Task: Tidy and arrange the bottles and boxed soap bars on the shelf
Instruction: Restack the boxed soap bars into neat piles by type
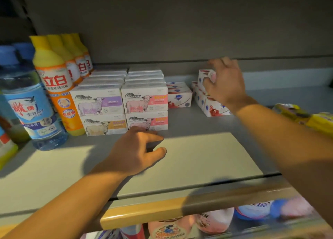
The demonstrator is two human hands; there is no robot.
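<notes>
My right hand (224, 84) grips a white and red soap box (204, 75) at the back right of the shelf, lifted above a row of the same boxes (209, 103). My left hand (137, 150) hovers over the shelf (198, 159), fingers loosely curled, holding nothing, just in front of two stacks of sheep-print soap boxes (144, 102). A short row of white soap boxes with a blue shield (179, 96) lies between the stacks and the right row. Orange and yellow bottles (55, 82) stand in a line at the left.
Clear blue bottles (30, 103) stand at the far left. Yellow packets (306, 118) lie at the right edge. Below the wooden front rail (162, 211), more bottles (216, 220) fill the lower shelf. The shelf back wall stands close behind the boxes.
</notes>
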